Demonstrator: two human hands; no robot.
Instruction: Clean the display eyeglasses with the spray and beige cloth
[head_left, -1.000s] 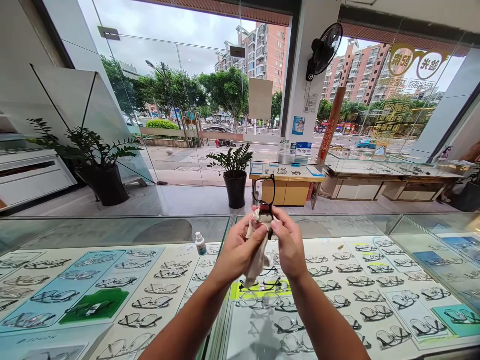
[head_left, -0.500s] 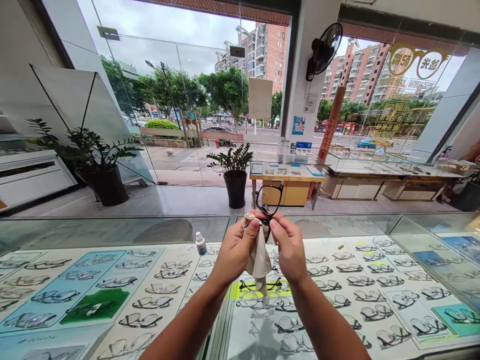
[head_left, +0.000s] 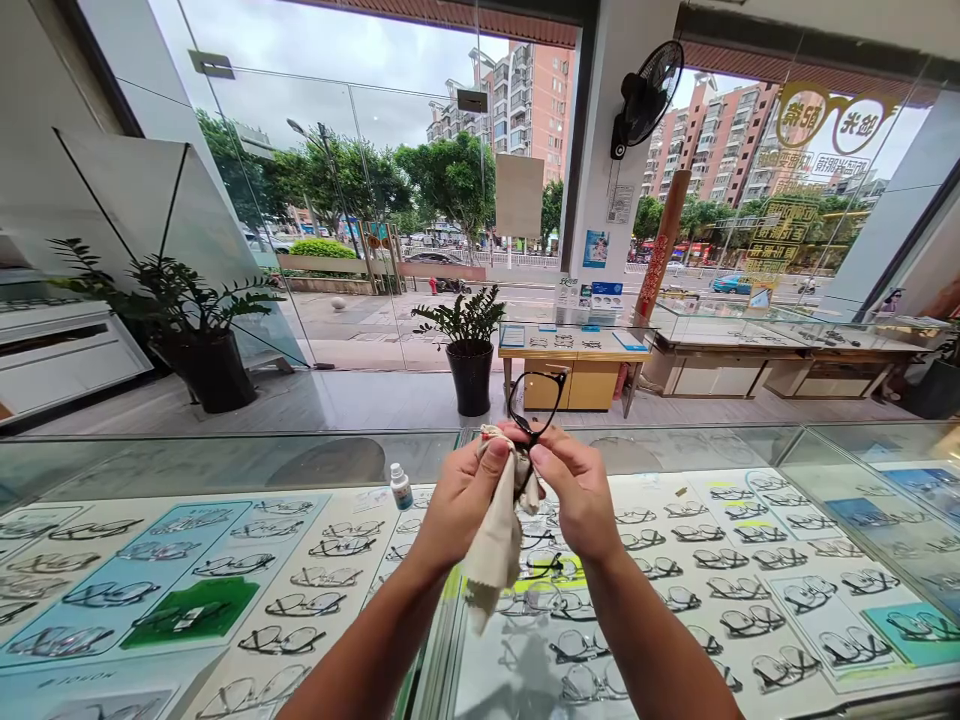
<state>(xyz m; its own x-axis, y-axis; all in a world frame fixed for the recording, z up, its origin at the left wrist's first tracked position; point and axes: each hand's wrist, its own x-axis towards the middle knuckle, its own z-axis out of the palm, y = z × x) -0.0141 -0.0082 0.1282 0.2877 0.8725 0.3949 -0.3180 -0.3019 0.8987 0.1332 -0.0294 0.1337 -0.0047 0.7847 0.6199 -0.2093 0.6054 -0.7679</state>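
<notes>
A pair of black-framed eyeglasses is held up over the glass counter, one rim standing upright above my fingers. My right hand pinches the frame near its middle. My left hand is closed on a beige cleaning cloth, which wraps the lower part of the glasses and hangs down below. The cloth and fingers hide the other lens. To the left of my hands, a small white bottle with a blue label stands on the counter.
Under the glass counter lie rows of eyeglasses, some on a green card. Beyond it stand a potted plant, a small display table and further showcases. A black fan hangs on the pillar.
The cloth's hanging end has swung left and lower. My left hand has shifted slightly left, and the glasses have tilted a little in my right hand.
</notes>
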